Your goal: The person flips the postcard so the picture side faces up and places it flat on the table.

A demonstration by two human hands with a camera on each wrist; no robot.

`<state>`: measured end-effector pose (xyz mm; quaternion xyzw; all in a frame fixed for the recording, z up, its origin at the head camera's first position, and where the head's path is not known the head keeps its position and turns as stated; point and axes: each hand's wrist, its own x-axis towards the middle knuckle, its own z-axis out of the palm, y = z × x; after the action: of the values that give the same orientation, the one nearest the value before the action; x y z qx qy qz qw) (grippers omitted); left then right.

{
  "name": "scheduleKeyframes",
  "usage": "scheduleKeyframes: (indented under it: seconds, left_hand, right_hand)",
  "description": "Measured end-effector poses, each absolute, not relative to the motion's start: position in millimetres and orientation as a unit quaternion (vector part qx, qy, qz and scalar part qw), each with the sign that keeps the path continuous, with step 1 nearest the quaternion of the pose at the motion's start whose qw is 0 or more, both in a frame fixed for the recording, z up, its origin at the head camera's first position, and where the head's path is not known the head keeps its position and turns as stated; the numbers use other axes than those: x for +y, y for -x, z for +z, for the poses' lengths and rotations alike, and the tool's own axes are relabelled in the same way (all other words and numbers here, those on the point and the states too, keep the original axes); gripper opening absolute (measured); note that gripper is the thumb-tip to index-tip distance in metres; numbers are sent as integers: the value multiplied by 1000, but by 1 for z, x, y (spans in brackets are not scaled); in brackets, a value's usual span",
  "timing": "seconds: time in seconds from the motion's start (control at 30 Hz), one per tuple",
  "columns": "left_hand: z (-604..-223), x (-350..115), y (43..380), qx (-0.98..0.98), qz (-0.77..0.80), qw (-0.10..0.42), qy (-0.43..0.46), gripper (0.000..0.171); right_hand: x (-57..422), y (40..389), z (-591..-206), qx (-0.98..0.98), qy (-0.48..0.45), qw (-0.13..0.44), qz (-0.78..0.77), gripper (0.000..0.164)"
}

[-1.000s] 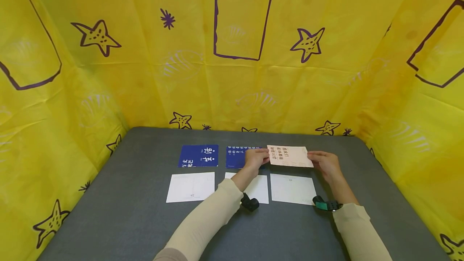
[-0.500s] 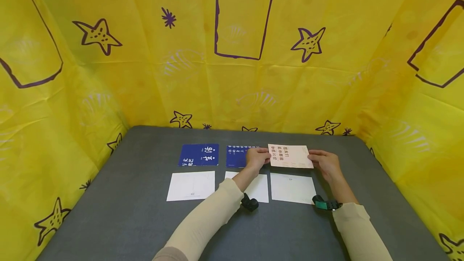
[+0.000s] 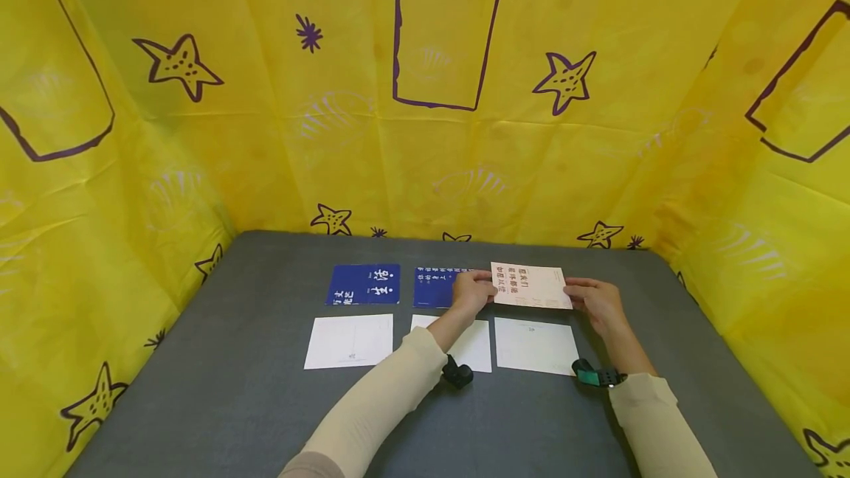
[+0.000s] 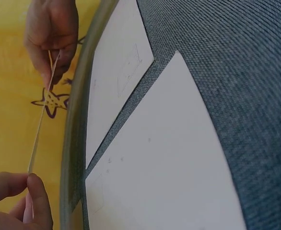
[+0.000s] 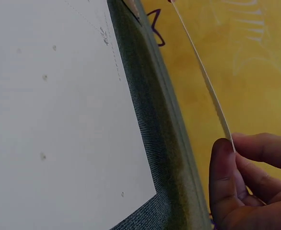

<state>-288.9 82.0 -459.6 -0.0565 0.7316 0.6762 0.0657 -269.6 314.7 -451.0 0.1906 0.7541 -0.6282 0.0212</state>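
Note:
A pale pink postcard [image 3: 534,288] with lines of reddish-brown writing is held between both hands. My left hand [image 3: 470,293] pinches its left edge, and my right hand [image 3: 598,302] pinches the right edge. Seen edge-on in the left wrist view, the postcard [image 4: 37,134] is a thin line above the table, thumb and fingers on either side of it. In the right wrist view, the thumb and fingers of the right hand [image 5: 255,182] grip the postcard's end [image 5: 212,96]. Behind the left hand lies a blue card [image 3: 432,290] with white writing, partly covered by that hand.
Another blue card [image 3: 363,285] lies at the back left of the dark grey table [image 3: 219,389]. Along the front row are three white cards: left [image 3: 348,341], middle [image 3: 474,345], partly hidden by the left arm, and right [image 3: 536,345]. A yellow patterned cloth [image 3: 265,131] surrounds the table.
The pink postcard stays between both hands in almost the same spot, its tilt shifting only slightly. Cards on the table have not moved.

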Motion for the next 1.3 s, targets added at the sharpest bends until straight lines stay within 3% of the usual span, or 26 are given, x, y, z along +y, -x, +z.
scheduleKeyframes:
  seconds: [0.47, 1.07, 1.3]
  left_hand:
    - [-462, 81, 287, 742, 666, 51, 57, 31]
    - [-465, 82, 285, 765, 631, 117, 46, 44]
    - [-464, 86, 286, 780, 616, 106, 45, 42]
  right_hand:
    - [315, 273, -455, 775, -192, 21, -601, 42]
    - [317, 277, -464, 815, -192, 14, -546, 38]
    - [316, 279, -465, 837, -188, 8, -513, 35]
